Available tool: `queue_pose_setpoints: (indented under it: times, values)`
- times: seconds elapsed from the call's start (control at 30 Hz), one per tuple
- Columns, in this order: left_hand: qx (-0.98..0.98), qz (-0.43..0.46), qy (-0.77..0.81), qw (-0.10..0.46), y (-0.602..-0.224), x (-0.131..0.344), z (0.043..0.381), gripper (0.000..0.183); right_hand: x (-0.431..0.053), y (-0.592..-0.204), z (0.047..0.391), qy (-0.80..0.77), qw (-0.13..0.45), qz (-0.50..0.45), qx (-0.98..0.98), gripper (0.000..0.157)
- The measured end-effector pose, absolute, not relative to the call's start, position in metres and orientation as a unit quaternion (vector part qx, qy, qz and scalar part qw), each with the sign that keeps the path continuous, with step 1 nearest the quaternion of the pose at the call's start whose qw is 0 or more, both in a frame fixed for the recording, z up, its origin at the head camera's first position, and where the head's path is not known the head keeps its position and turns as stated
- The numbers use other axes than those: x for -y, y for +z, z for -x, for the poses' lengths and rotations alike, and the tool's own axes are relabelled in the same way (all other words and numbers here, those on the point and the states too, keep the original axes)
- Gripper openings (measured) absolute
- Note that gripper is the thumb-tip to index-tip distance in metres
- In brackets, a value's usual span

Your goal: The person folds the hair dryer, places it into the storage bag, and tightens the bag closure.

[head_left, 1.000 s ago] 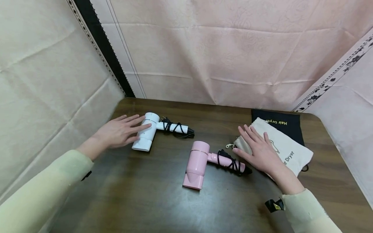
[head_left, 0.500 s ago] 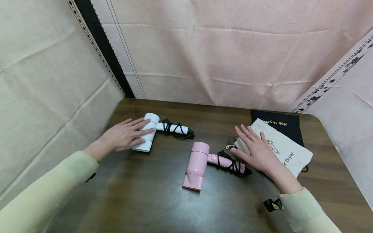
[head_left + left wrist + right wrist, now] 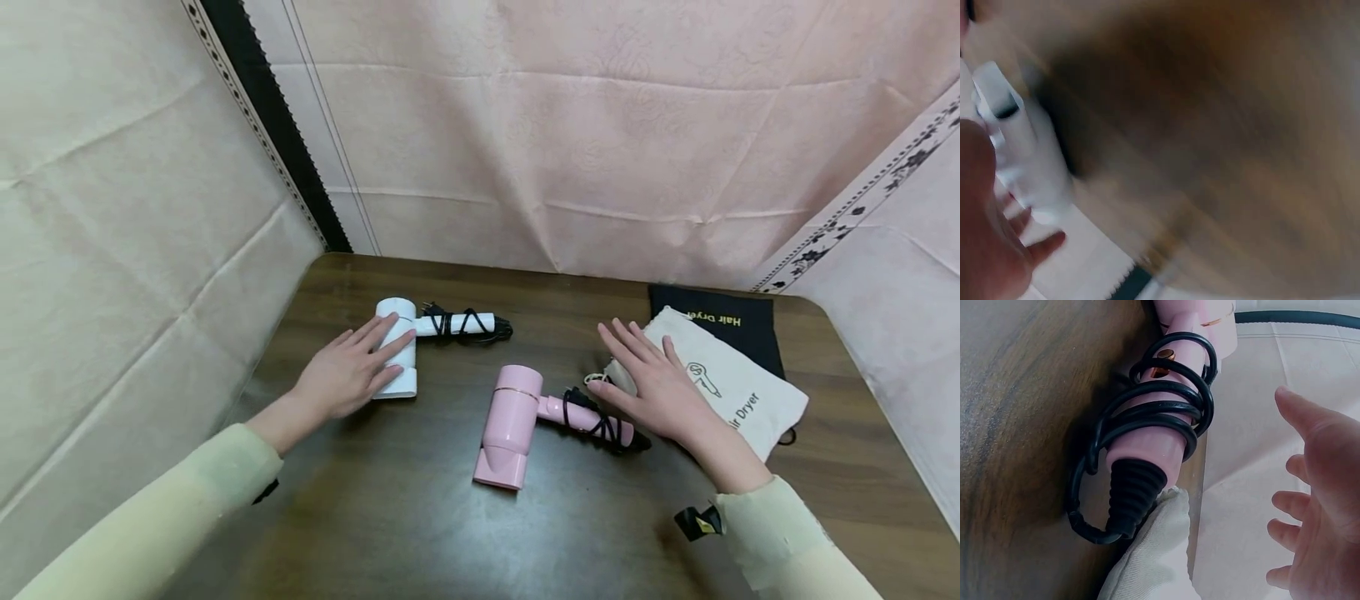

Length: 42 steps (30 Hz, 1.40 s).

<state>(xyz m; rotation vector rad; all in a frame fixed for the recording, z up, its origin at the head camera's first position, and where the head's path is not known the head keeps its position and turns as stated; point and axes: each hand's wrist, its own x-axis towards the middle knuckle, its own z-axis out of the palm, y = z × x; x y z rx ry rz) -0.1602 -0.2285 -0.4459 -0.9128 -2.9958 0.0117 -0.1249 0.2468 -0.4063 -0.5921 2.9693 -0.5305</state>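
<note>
My left hand [image 3: 337,375] lies with its fingers extended against the barrel of a white hair dryer [image 3: 408,358], which rests on the table at the back left. The dryer's black cord [image 3: 480,327] is wound round its handle. In the left wrist view, the white barrel is blurred beside the fingers. Over the near left part of a white drawstring pouch [image 3: 757,396], my right hand [image 3: 663,392] hovers with fingers spread and holds nothing. A pink hair dryer [image 3: 510,417] lies mid-table; its cord-wrapped handle [image 3: 1147,440] sits close to that hand.
Under the white pouch lies a black pouch [image 3: 716,329] with yellow "Hair Dryer" lettering. The wooden table [image 3: 375,508] ends at hanging pale cloth [image 3: 600,167] on the far side and both flanks.
My left hand has moved right, and the white hair dryer has shifted right and turned slightly, its barrel now more upright in view. My right hand has drifted a little left.
</note>
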Motion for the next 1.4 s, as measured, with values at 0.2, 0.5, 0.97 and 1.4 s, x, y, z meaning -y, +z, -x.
queue_pose_setpoints:
  times: [0.2, 0.5, 0.97, 1.4]
  values:
    - [0.974, 0.223, -0.018, 0.022, -0.447, 0.195, 0.144, 0.064, -0.241, -0.405, 0.132, -0.167, 0.022, 0.215, -0.962, 0.083]
    - [0.987, 0.162, -0.022, -0.001, -0.443, 0.162, 0.133, 0.067, -0.228, -0.401, 0.154, -0.164, 0.021, 0.289, -0.943, 0.081]
    - [0.96, 0.272, 0.031, 0.05, -0.431, 0.175, 0.132, 0.065, -0.195, -0.396, 0.189, -0.125, 0.006, 0.411, -0.903, 0.075]
    - [0.865, 0.482, 0.113, 0.082, -0.42, 0.219, 0.173, 0.089, -0.183, -0.389, 0.197, -0.103, 0.002, 0.453, -0.886, 0.072]
